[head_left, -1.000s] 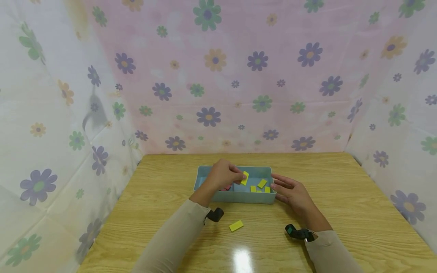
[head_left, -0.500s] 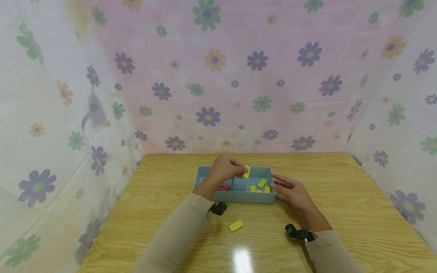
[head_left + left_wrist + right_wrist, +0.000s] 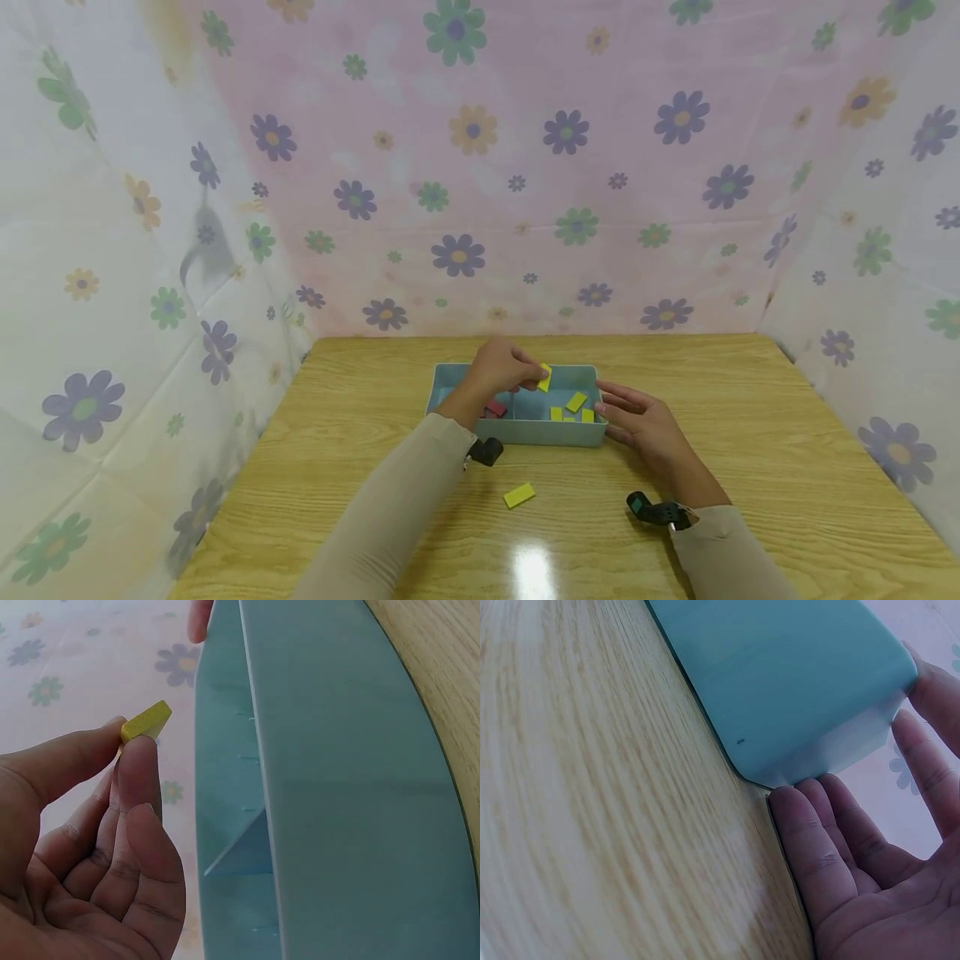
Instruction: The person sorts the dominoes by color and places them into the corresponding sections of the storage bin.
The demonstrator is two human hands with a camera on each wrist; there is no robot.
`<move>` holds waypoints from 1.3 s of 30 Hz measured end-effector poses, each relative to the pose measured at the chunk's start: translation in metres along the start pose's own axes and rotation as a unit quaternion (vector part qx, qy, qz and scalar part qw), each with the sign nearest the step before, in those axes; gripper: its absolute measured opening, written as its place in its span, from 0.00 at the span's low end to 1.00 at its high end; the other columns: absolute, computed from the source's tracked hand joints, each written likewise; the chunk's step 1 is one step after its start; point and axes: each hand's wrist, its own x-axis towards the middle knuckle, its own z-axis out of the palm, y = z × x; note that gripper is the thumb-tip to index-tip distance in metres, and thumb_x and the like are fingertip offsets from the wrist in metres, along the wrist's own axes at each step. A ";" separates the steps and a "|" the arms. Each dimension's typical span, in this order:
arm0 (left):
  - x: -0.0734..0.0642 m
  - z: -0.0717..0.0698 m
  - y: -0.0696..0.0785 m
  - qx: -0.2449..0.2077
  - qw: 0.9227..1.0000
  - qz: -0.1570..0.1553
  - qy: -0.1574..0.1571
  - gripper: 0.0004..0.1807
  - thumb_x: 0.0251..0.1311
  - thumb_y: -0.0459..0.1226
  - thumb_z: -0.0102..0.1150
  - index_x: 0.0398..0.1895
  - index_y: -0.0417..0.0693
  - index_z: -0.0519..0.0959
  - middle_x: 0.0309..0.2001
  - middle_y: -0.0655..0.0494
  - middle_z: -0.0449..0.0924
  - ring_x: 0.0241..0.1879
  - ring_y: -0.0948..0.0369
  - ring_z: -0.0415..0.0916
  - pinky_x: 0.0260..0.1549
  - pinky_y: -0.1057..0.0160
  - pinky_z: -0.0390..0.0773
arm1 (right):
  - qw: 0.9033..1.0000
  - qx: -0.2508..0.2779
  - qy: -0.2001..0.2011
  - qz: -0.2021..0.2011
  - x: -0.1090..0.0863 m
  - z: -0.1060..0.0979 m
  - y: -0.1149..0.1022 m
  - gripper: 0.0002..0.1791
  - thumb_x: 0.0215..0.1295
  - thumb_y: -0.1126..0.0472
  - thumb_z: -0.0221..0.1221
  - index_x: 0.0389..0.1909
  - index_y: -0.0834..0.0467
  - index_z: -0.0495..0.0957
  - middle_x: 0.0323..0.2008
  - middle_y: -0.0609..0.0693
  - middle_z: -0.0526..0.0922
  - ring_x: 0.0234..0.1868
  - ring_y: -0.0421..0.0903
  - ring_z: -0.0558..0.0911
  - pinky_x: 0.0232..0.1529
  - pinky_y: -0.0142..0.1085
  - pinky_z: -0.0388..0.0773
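My left hand (image 3: 502, 367) pinches a small flat yellow block (image 3: 148, 721) between thumb and index finger, above the light blue divided box (image 3: 551, 432). Its other fingers are loosely bent. At the box's right end, my right hand (image 3: 649, 430) touches the end wall with nearly straight fingers (image 3: 810, 847). Several yellow blocks (image 3: 576, 402) lie in the right compartment. Red blocks (image 3: 496, 408) show in the left compartment, partly hidden by my left wrist. One more yellow block (image 3: 519, 496) lies on the table in front of the box.
The wooden table (image 3: 360, 375) runs back to a flowered cloth (image 3: 405, 242), which also hangs at both sides. A thin divider (image 3: 513, 407) splits the box. Both wrists wear black camera mounts (image 3: 486, 452).
With the yellow block still pinched, my left hand has risen slightly and shifted a little to the right, uncovering more of the red blocks. My right hand stays at the box's end.
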 end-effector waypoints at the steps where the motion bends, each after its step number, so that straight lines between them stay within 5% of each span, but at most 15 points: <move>1: 0.001 0.001 0.000 0.000 1.000 -0.001 0.001 0.06 0.59 0.45 0.76 0.31 0.53 0.92 0.26 0.59 0.89 0.43 0.49 0.89 0.47 0.43 0.86 | 1.000 0.000 0.000 0.000 0.000 0.000 0.000 0.39 0.68 0.46 0.67 0.78 0.49 0.67 0.77 0.58 0.65 0.61 0.39 0.82 0.57 0.37 0.84; 39: 0.007 0.002 -0.007 -0.005 1.000 -0.025 0.009 0.07 0.58 0.45 0.77 0.29 0.54 0.91 0.25 0.58 0.89 0.39 0.53 0.89 0.42 0.50 0.88 | 1.000 0.007 -0.003 -0.002 0.001 0.001 0.000 0.39 0.69 0.47 0.68 0.78 0.50 0.66 0.76 0.60 0.64 0.61 0.40 0.82 0.57 0.37 0.84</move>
